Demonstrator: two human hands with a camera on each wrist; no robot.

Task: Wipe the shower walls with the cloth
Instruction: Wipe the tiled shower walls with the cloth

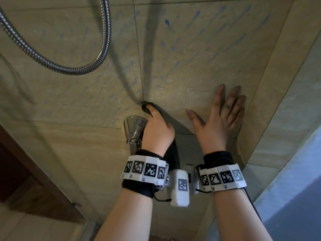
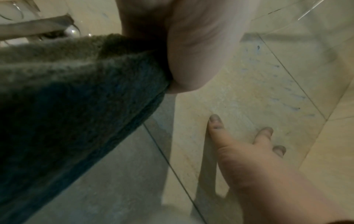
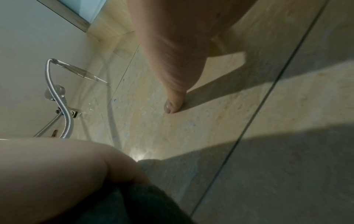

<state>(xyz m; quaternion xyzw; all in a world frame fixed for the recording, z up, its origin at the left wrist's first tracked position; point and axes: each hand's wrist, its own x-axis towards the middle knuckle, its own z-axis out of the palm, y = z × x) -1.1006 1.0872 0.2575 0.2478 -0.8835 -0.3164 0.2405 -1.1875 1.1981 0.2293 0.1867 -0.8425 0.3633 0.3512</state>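
The shower wall [image 1: 199, 54] is beige tile streaked with blue marks. My left hand [image 1: 157, 127] grips a dark cloth [image 1: 172, 150] and holds it against the wall just above the chrome tap; the cloth hangs down below the hand. In the left wrist view the cloth [image 2: 76, 98] fills the left side, bunched under the palm. My right hand [image 1: 224, 115] lies flat on the tile to the right, fingers spread and straight, holding nothing. Its stained fingertips [image 2: 215, 121] touch the wall. The right wrist view shows its thumb [image 3: 172, 104] on the tile [image 3: 210, 128].
A chrome tap [image 1: 135, 129] juts from the wall beside my left hand. A metal shower hose [image 1: 69, 66] loops across the upper left. A wall corner [image 1: 271, 84] runs down the right. A dark wooden frame [image 1: 26, 180] stands lower left.
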